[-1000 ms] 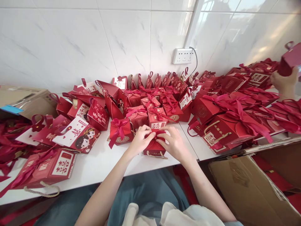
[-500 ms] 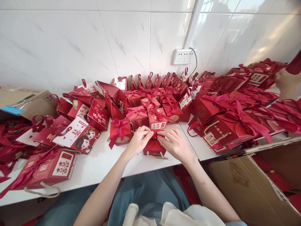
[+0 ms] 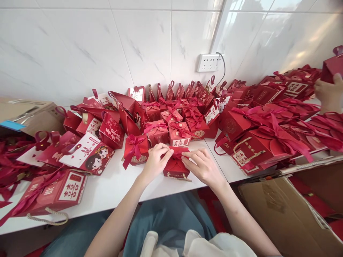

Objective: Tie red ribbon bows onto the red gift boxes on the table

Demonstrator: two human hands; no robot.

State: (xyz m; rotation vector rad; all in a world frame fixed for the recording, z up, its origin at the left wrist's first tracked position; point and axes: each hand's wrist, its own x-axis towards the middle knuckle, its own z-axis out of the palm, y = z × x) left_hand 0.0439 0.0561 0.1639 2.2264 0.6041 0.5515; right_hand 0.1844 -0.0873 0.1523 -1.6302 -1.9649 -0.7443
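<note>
A small red gift box (image 3: pixel 175 167) with a rope handle stands near the front edge of the white table (image 3: pixel 112 189). My left hand (image 3: pixel 155 161) and my right hand (image 3: pixel 201 165) sit on either side of its top. Both pinch the red ribbon (image 3: pixel 177 152) that crosses the box's lid. A finished red box with a bow (image 3: pixel 135 149) stands just left of my left hand.
Several red gift boxes and bags crowd the back and right of the table. Flat red cards and a box (image 3: pixel 60 189) lie at the left. Another person's hand (image 3: pixel 328 93) holds a red box at the far right. A cardboard carton (image 3: pixel 284 214) stands below right.
My fingers have shifted on the ribbon, drawing it out sideways over the lid. The other person's hand at the far right has lifted a red box.
</note>
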